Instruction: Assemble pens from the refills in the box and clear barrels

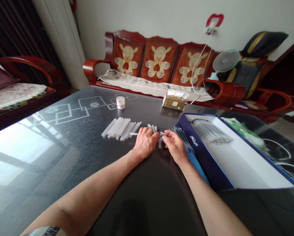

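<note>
My left hand [146, 141] is closed around a slim whitish tube [133, 133], like a pen barrel, whose end juts out to the left. My right hand [175, 145] is pinched close to the left fingertips, on a small white piece [161, 133] at the tube's other end; the join is partly hidden by fingers. Just beyond my hands lie several small white pieces [152, 127]. A row of similar whitish tubes [121, 128] lies to the left. Thin dark-tipped rods [182, 136], like pen refills, lie right of my right hand.
A blue open box [250, 164] with a white inside stands at the right, holding a bundle of thin clear sticks [210, 131]. Farther back are a small round tub [120, 103] and a tissue box [174, 102]. A green-white bag [245, 132] and white cable [282, 147] lie beyond the blue box.
</note>
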A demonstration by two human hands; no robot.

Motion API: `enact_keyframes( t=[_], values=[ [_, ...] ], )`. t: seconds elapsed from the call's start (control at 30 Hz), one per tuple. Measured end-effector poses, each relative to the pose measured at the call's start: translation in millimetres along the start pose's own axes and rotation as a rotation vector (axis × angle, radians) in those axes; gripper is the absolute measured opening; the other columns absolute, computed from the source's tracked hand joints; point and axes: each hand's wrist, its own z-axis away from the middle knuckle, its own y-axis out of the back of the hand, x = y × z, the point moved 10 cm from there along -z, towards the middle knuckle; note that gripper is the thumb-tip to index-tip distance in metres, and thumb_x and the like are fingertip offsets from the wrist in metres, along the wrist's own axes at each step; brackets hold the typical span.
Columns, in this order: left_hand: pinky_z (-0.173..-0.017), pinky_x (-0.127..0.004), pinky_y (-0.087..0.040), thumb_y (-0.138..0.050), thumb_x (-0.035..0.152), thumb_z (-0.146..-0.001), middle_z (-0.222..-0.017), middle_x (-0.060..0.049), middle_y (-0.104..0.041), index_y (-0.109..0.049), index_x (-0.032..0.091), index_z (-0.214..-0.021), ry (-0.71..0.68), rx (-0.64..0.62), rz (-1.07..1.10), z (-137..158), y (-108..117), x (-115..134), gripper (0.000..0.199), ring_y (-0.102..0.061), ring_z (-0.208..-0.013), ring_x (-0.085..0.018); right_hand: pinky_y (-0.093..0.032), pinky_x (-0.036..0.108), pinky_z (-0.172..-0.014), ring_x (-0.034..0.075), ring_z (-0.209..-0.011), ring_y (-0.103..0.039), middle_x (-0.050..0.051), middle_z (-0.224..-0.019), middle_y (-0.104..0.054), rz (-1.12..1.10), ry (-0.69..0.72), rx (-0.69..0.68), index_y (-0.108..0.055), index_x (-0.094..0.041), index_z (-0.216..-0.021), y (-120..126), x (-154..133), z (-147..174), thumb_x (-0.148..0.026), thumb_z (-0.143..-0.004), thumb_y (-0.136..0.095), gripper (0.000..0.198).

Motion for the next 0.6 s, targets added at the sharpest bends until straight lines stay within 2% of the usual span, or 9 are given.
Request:
enact_keyframes(
  t=[0.1, 0.2, 0.4, 0.5, 0.6],
  values=[
    [-0.079, -0.039, -0.036, -0.036, 0.036, -0.097, -0.082, -0.008, -0.059, -0.067, 0.022, -0.097, -0.006, 0.003, -0.005, -0.3, 0.0, 0.6, 0.034, -0.05, -0.082, -0.023, -0.049, 0.027, -0.055, 0.019, -0.069, -0.065, 0.006, -0.08, -0.071, 0.125, 0.001, 0.015, -0.068, -0.019, -0.092, 1.3, -1.7, 1.4, -0.052, -0.08, -0.058, 0.036],
    [-0.079, -0.039, -0.036, -0.036, 0.036, -0.097, -0.082, -0.008, -0.059, -0.067, 0.022, -0.097, -0.012, -0.002, -0.01, -0.5, -0.9, 1.3, 0.034, -0.05, -0.083, -0.023, -0.049, 0.029, -0.057, 0.02, -0.065, -0.065, 0.004, -0.072, -0.07, 0.186, 0.026, 0.002, -0.069, -0.02, -0.087, -0.7, -4.3, 1.6, -0.052, -0.08, -0.056, 0.035],
    [-0.078, -0.038, -0.036, -0.035, 0.036, -0.097, -0.081, -0.008, -0.058, -0.067, 0.022, -0.093, -0.007, 0.005, -0.014, -0.3, -1.2, 0.1, 0.035, -0.049, -0.082, -0.022, -0.052, 0.029, -0.068, 0.018, -0.077, -0.066, 0.005, -0.092, -0.071, 0.083, 0.06, -0.032, -0.066, -0.02, -0.097, -5.7, -1.6, -0.1, -0.041, -0.077, -0.061, 0.03],
    [-0.079, -0.039, -0.036, -0.036, 0.035, -0.096, -0.081, -0.008, -0.058, -0.067, 0.022, -0.093, -0.003, 0.001, -0.006, -0.1, -1.1, -0.1, 0.034, -0.049, -0.082, -0.022, -0.052, 0.029, -0.071, 0.018, -0.08, -0.066, 0.006, -0.103, -0.069, 0.096, 0.077, -0.011, -0.063, -0.02, -0.104, -3.1, -3.8, 0.3, -0.039, -0.074, -0.065, 0.036],
    [-0.079, -0.039, -0.036, -0.037, 0.034, -0.096, -0.082, -0.008, -0.058, -0.067, 0.022, -0.094, -0.01, 0.001, -0.004, -0.2, 0.2, 1.5, 0.033, -0.05, -0.083, -0.023, -0.052, 0.03, -0.068, 0.019, -0.075, -0.066, 0.006, -0.094, -0.07, 0.148, 0.054, 0.039, -0.064, -0.02, -0.102, 2.4, -4.7, 1.3, -0.046, -0.079, -0.06, 0.034]
  ],
)
